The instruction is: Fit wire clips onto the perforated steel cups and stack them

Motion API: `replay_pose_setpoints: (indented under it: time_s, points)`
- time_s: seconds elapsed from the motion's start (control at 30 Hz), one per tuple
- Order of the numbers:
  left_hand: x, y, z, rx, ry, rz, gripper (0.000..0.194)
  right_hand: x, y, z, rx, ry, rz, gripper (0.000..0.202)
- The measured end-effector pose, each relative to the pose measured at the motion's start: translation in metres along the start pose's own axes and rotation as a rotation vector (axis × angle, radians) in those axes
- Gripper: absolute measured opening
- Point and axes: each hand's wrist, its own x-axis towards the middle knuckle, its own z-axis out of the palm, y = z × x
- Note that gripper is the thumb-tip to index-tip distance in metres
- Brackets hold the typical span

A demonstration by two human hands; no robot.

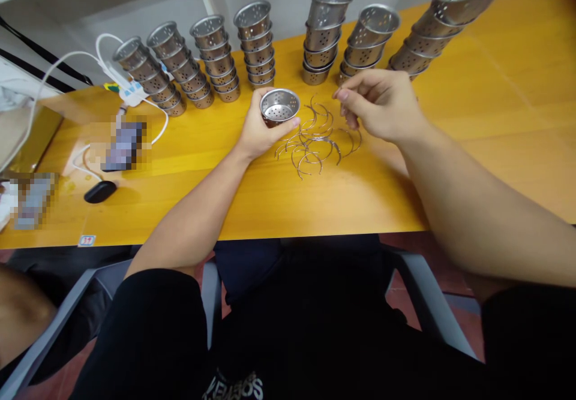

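Note:
My left hand (256,133) is wrapped round a small perforated metal cup (279,107), its open mouth facing up and towards me. Just right of that cup, a loose pile of thin curved metal wires (310,142) lies on the table. Above the pile's right side is my right hand (382,103), thumb and fingertips pinched together. Whatever may be between those fingertips is too small or hidden to make out. Behind the right hand leans a stack of perforated cups (373,31), its lower part partly covered by the fingers.
More cup stacks (256,46) line the back of the yellow table (360,202), including a tall tilted one (429,34) at right. At left are a white power strip (132,93), cables, a blurred phone-like object (123,147) and a black oval object (99,192). Another person's leg (22,310) shows lower left.

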Motion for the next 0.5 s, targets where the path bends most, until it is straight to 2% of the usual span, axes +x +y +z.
replay_pose_setpoints:
  time_s: [0.1, 0.23, 0.33, 0.5]
  points:
    - [0.000, -0.012, 0.000, 0.001, 0.002, 0.027, 0.119, 0.000, 0.001, 0.007, 0.014, 0.003, -0.077, 0.063]
    - [-0.001, -0.020, 0.001, 0.003, -0.024, 0.044, 0.117, 0.007, 0.003, 0.011, -0.009, -0.110, -0.146, 0.072]
    - [-0.003, -0.020, 0.004, -0.010, -0.039, 0.044, 0.116, 0.013, -0.003, 0.017, -0.042, -0.159, -0.095, 0.057]
    - [-0.003, -0.023, 0.009, -0.010, -0.053, 0.054, 0.113, 0.024, -0.019, 0.037, -0.201, -0.059, -0.092, 0.020]
